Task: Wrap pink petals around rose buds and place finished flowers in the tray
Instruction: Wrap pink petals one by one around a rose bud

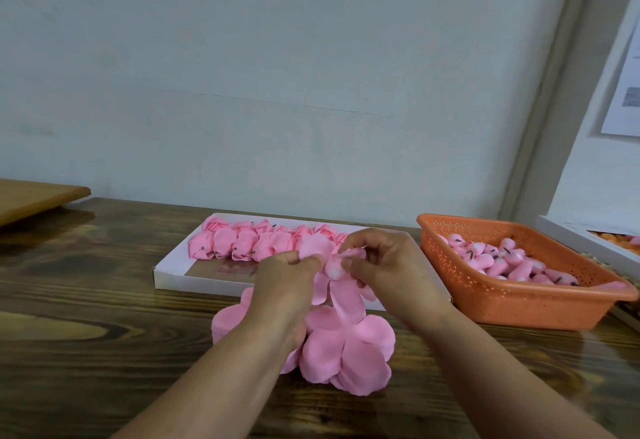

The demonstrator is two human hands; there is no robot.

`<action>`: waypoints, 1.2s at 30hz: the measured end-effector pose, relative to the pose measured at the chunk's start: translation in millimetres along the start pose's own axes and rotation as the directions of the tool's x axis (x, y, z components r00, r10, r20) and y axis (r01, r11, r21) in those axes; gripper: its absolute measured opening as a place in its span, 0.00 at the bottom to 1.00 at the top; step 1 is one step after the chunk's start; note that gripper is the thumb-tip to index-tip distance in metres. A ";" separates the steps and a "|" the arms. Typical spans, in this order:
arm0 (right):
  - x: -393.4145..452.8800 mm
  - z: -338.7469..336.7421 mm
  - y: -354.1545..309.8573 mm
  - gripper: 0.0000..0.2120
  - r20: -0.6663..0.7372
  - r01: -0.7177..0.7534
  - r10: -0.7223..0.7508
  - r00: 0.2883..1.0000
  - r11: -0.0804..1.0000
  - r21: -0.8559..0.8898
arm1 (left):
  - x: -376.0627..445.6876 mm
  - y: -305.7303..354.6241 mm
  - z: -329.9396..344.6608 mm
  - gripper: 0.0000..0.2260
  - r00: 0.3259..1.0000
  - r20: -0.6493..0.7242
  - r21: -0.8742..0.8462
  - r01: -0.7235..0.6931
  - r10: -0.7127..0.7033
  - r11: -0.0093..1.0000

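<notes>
Nearest, soft rounded pink petals [346,352] lie heaped on the dark grained table [104,317]. Above them the left hand [287,275] pinches one petal while the right hand [384,265] grips a rose bud [334,267], tip pointing toward the right. Beyond, finished flowers [242,241] line the flat white tray [169,275].

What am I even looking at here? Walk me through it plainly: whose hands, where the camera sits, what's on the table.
There is no machine here. The one picture comes from a camera worn on a person's head, looking down at their own bare hands. The left hand pinches a pink petal; the right hand holds a rose bud in its fingers. On the wooden table lie a stack of loose petals, a white tray with finished flowers, and an orange basket of buds.
</notes>
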State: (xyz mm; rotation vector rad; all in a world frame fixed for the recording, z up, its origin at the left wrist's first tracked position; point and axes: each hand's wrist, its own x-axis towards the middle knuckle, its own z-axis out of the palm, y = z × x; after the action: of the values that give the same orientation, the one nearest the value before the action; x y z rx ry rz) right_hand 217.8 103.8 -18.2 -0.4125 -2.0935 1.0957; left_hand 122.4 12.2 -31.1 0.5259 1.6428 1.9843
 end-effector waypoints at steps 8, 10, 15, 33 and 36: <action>-1.6 0.9 -5.0 0.10 0.114 0.115 -0.085 0.990 0.950 -0.291 | -1.4 -0.8 0.1 0.15 0.998 0.055 0.137 -0.042 0.035 0.990; 1.2 0.9 -6.6 0.09 0.165 0.133 -0.078 0.983 0.924 -0.358 | -2.5 -1.4 0.1 0.14 0.995 0.092 0.129 -0.039 0.027 0.991; 5.2 -0.4 -11.4 0.08 0.115 0.120 -0.077 0.990 0.890 -0.440 | -6.1 -1.4 0.1 0.17 0.988 0.153 0.122 -0.031 0.012 0.992; 12.1 -6.1 -6.1 0.04 0.147 0.078 -0.018 0.989 0.909 -0.409 | 3.4 -2.0 -7.6 0.09 0.965 0.250 0.157 0.034 -0.073 0.987; 13.3 -7.7 -4.0 0.05 0.147 0.053 0.003 0.989 0.926 -0.375 | 6.9 -3.2 -12.0 0.11 0.957 0.259 0.050 0.119 -0.128 0.992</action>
State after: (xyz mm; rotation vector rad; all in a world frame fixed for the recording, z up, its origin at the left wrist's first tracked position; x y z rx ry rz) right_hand 214.5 113.4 -6.1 -0.5000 -2.4408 0.7190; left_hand 110.4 7.4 -36.8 0.6522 1.5090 1.7183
